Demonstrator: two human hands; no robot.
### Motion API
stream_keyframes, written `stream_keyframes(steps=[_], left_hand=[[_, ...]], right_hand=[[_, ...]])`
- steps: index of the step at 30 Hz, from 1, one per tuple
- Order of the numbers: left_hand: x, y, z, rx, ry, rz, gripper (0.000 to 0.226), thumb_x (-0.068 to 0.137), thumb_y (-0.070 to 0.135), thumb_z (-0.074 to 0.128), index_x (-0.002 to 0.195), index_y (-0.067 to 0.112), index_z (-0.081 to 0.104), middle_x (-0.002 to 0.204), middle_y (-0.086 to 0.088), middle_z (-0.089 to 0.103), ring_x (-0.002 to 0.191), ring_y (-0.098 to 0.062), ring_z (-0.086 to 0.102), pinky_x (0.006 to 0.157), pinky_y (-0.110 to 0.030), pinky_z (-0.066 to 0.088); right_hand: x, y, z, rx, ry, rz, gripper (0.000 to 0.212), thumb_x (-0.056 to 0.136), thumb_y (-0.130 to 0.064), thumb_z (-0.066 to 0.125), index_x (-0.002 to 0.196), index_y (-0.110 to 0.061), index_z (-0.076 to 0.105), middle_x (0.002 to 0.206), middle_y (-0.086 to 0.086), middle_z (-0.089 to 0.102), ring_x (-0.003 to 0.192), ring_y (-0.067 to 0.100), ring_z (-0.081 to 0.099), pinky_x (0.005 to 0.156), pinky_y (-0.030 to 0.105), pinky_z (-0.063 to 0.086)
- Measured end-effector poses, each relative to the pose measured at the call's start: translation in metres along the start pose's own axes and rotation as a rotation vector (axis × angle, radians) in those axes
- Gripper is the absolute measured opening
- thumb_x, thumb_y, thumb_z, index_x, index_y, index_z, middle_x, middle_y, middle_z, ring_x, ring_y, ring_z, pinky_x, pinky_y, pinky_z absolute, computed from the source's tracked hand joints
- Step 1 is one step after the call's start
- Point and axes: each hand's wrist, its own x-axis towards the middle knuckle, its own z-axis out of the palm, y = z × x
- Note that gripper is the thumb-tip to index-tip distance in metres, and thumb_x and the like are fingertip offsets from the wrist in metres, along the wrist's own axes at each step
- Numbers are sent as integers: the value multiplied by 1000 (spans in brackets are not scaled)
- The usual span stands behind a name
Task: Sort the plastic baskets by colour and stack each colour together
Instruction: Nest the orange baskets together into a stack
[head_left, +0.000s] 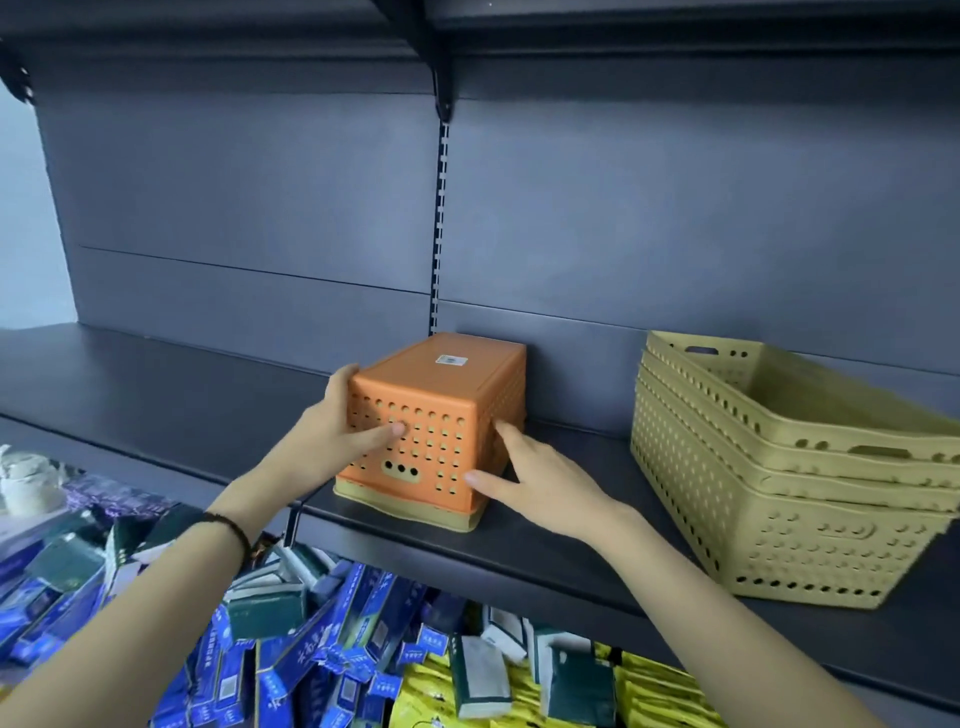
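Note:
An orange perforated basket (441, 410) lies upside down on the dark shelf (156, 395), nested over a yellow basket whose rim (410, 512) shows beneath it. My left hand (337, 431) grips its left front corner, thumb across the holes. My right hand (535, 478) rests against its right front corner, fingers spread and touching the side. To the right stands an upright stack of yellow perforated baskets (753, 499).
The shelf has a grey back panel with a slotted upright (440, 218) and a bracket above. Below the shelf edge lies a heap of blue, green and yellow packets (322, 649). A dark band circles my left wrist (228, 525).

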Motion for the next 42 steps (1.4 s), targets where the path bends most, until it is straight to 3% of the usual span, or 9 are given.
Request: stream_keyframes(steps=[4, 7, 11, 14, 17, 20, 26, 33, 42], left_hand=[[8, 2, 5, -124, 107, 54, 81, 83, 37, 72, 148, 24, 26, 128, 0, 49, 113, -17, 48, 85, -29, 38], [11, 12, 1, -222, 155, 127, 84, 80, 37, 76, 148, 32, 27, 126, 8, 50, 113, -11, 48, 87, -27, 38], [11, 25, 2, -270, 13, 267, 123, 65, 29, 88, 153, 35, 3, 128, 25, 45, 113, 14, 47, 89, -9, 39], [9, 25, 8, -71, -51, 370, 151, 47, 48, 91, 139, 53, -28, 152, 19, 9, 132, 6, 15, 111, -34, 23], [6, 27, 9, 163, -20, 450, 149, 44, 47, 92, 127, 66, -30, 144, 25, -37, 134, -1, 5, 105, -42, 27], [6, 30, 7, 290, 36, 493, 148, 43, 54, 91, 138, 57, -23, 143, 18, -46, 138, -14, 6, 107, -45, 30], [15, 43, -1, 626, 157, 554, 151, 35, 83, 72, 154, 28, -4, 163, -9, -12, 147, -41, -1, 113, -58, 15], [23, 52, -11, 497, 209, 569, 141, 36, 88, 63, 152, 34, 3, 149, -2, 15, 146, -35, -2, 115, -60, 3], [30, 59, -22, 301, 240, 606, 127, 39, 76, 73, 150, 39, 23, 145, -3, 22, 136, -24, 10, 110, -44, 12]], right_hand=[[5, -2, 10, 301, 54, 23, 81, 85, -59, 59, 151, -33, 20, 151, -12, 41, 135, 9, 42, 109, 40, 40], [6, -6, 8, 481, 198, 34, 71, 88, -41, 66, 146, -38, 26, 131, -23, 53, 116, -6, 53, 95, 15, 44], [11, -10, -1, 662, 408, 53, 71, 86, -27, 70, 145, -38, 33, 124, -20, 61, 108, -7, 58, 91, 19, 49], [13, -10, -8, 740, 481, 48, 71, 86, -24, 71, 147, -33, 36, 127, -17, 61, 114, -2, 58, 94, 24, 48], [14, -8, -11, 775, 495, 33, 69, 86, -22, 71, 146, -32, 39, 128, -15, 62, 112, -3, 59, 89, 22, 51], [15, -8, -10, 803, 492, 32, 69, 86, -22, 71, 146, -31, 39, 130, -13, 62, 111, -2, 60, 86, 22, 53], [12, -10, -13, 832, 469, -20, 67, 88, -14, 69, 146, -32, 40, 128, -15, 63, 109, -8, 60, 85, 19, 53], [20, -21, -37, 834, 465, -97, 63, 89, -12, 67, 144, -33, 44, 123, -16, 65, 106, -6, 62, 88, 23, 53], [26, -30, -41, 783, 370, -140, 70, 83, -41, 69, 141, -50, 32, 138, -15, 53, 124, 1, 53, 105, 36, 44]])
